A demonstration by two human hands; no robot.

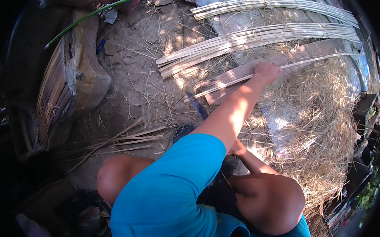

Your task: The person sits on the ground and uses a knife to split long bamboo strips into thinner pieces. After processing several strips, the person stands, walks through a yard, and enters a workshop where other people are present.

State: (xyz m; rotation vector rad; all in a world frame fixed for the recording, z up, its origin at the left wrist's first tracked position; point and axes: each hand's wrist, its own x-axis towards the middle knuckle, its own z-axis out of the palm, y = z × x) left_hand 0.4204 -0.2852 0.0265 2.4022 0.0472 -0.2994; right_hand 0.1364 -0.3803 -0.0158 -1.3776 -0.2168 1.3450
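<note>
The left hand [265, 72] reaches far forward, arm straight. Its grip is closed around a long pale bamboo strip [319, 60]. The right hand is hidden behind the arm, grip unreadable.

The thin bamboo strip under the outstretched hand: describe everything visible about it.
The thin bamboo strip is a pale, narrow, flat sliver, long and slightly bowed, lying nearly level across the sandy ground and dry straw. The left hand closes on it near its middle. Its left end rests near a dark blade; its right end runs toward the stacked bamboo slats. It crosses a brown board.
</note>
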